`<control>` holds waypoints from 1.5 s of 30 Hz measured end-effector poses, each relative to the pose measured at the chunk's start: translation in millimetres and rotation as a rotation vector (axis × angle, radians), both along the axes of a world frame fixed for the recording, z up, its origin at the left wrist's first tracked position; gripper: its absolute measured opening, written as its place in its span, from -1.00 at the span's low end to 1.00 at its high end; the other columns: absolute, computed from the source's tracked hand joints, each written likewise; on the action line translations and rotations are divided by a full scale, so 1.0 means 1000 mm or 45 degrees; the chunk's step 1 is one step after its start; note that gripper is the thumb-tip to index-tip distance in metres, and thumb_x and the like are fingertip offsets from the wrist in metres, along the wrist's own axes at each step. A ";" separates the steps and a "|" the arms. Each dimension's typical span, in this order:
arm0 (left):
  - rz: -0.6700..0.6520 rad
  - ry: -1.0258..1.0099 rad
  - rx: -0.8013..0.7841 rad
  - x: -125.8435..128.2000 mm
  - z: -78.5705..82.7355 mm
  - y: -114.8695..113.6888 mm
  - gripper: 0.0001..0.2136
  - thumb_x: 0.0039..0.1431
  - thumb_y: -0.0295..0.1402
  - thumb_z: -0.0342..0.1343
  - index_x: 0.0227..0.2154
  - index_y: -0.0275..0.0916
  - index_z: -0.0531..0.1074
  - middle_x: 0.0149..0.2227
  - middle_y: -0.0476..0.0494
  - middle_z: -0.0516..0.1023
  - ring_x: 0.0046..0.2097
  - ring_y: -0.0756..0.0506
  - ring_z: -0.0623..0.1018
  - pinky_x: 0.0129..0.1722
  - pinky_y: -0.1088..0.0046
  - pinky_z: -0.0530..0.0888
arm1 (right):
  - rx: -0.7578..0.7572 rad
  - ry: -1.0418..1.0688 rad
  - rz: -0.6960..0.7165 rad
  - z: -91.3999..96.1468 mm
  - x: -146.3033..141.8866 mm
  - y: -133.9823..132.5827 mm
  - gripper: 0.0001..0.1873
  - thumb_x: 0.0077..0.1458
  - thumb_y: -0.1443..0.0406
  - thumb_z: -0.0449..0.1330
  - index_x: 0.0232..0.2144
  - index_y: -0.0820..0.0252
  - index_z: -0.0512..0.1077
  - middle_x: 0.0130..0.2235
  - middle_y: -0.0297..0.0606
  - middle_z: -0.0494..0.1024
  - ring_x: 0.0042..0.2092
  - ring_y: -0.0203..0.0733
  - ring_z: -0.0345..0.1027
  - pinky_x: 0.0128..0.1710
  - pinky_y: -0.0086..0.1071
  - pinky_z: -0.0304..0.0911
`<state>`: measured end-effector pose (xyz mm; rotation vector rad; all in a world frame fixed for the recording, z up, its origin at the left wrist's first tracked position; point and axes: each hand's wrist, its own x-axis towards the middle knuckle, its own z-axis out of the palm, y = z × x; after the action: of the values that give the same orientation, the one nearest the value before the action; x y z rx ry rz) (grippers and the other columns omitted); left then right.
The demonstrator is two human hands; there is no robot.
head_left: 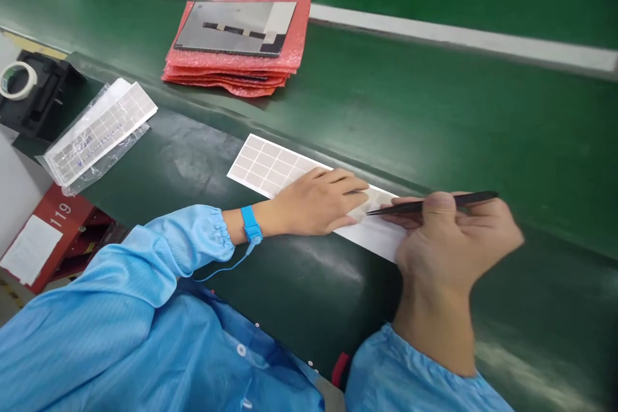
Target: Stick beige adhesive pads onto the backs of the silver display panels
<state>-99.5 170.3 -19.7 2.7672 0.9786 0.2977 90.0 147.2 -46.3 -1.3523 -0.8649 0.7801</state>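
A white sheet of grey rectangular stickers [263, 164] lies slantwise on the green bench mat. Across its middle my left hand [318, 199] rests flat, fingers stretched out over the stickers. My right hand [449, 238] grips black tweezers [410, 207], their tips pointing left at the sheet beside my left fingertips. Whether the tips touch a sticker I cannot tell. Toward its right end the sheet is bare white, partly hidden under my right hand. A blue wrist strap [251, 225] with a thin cord circles my left wrist.
Beyond the sheet stands a stack of red bubble-wrap sleeves [232, 74], topped by a flat grey display panel [232, 19]. More sticker sheets in clear plastic [101, 132] lie at left, near a black tape dispenser [43, 93]. A pale strip [434, 32] crosses the green surface.
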 end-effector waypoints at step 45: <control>0.003 0.015 -0.030 0.003 0.005 -0.003 -0.67 0.49 -0.23 0.08 0.16 -0.24 0.52 0.34 -0.12 0.47 0.35 -0.20 0.41 0.29 0.22 0.38 | 0.033 -0.159 -0.135 0.018 -0.013 -0.004 -0.70 -0.17 0.15 0.24 -0.38 0.11 0.27 -0.46 -0.31 0.33 -0.41 0.00 0.45 -0.50 -0.14 0.46</control>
<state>-96.1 167.3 -14.6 2.7502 0.9814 0.2683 77.1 143.3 -28.2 -1.4233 -0.8906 0.6058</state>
